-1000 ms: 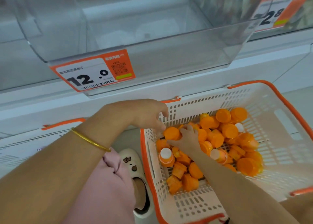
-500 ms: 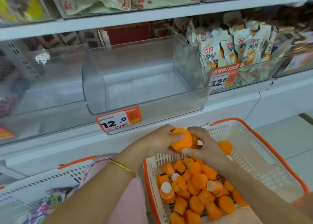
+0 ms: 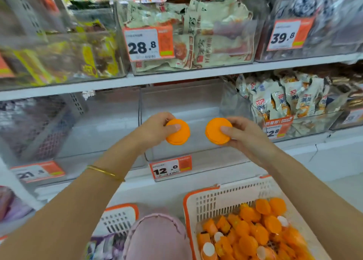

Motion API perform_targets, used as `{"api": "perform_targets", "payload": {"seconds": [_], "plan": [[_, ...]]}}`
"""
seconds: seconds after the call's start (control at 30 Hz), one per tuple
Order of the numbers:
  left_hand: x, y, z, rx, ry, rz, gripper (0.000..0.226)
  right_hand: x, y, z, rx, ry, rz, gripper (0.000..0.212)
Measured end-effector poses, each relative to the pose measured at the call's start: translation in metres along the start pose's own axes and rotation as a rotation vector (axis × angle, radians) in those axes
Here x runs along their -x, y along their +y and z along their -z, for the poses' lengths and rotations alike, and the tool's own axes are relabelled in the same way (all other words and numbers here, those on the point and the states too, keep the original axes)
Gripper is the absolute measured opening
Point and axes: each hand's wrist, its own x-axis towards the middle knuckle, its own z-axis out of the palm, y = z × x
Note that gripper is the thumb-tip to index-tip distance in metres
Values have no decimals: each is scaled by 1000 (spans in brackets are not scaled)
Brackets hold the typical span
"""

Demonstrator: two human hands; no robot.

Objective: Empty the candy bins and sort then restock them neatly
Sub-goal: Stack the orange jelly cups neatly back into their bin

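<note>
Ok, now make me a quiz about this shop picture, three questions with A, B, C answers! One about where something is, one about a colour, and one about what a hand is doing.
1. Where is the heap of orange candy cups?
A) in the white basket
B) on the floor
C) in the bin tagged 39.8

2. What colour is the basket's rim?
A) green
B) orange
C) black

3. What is the left hand doing?
A) lying flat on a shelf
B) pulling off a price tag
C) pinching an orange cup

Answers:
1 A: the cups lie piled inside the basket at the lower right.
2 B: an orange band runs along its top edge.
3 C: the thumb and fingers pinch the cup, held up in front of the clear bin.
</note>
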Motion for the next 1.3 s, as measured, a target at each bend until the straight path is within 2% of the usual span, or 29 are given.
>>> {"api": "perform_targets", "payload": {"seconds": [0.07, 0.13, 0.2, 0.27, 0.33, 0.43, 0.53, 0.6, 0.7, 0.83, 0.97, 1.03, 1.1, 1.2, 1.3], "plan": [[-20, -7, 7, -104, -29, 34, 13, -33, -12, -11, 122, 13, 9, 25], [-37, -12, 8, -285, -119, 93, 15, -62, -14, -18, 311, -50, -47, 23], [-49, -13, 4, -493, -237, 145, 15, -83, -5, -23, 494, -172, -182, 22], [-55, -13, -4, -597, -344, 197, 23, -93, 6, -28, 608, -270, -331, 30], [-59, -16, -11, -626, -427, 264, 30, -98, 17, -32, 683, -324, -421, 35], [-62, -24, -19, -623, -485, 352, 36, -102, 29, -35, 834, -376, -458, 35], [-62, -30, -24, -692, -444, 274, 41, -101, 29, -37, 1029, -382, -397, 35], [-60, -29, -28, -649, -404, 180, 37, -100, 26, -39, 1120, -367, -346, 35], [-56, -28, -33, -553, -428, 163, 28, -99, 30, -42, 1064, -399, -351, 31], [-52, -29, -30, -627, -368, 219, 32, -94, 32, -49, 892, -429, -403, 27], [-47, -30, -30, -694, -300, 276, 38, -90, 24, -56, 891, -535, -451, 40], [-44, -27, -36, -670, -296, 229, 38, -86, 18, -56, 1004, -495, -368, 43], [-38, -21, -46, -587, -331, 157, 42, -79, 11, -48, 1064, -332, -162, 38], [-28, -15, -54, -486, -388, 180, 57, -53, 3, -22, 879, -47, 101, 28], [-19, -16, -53, -509, -343, 204, 60, -10, 3, 10, 738, 104, 213, 23]]}}
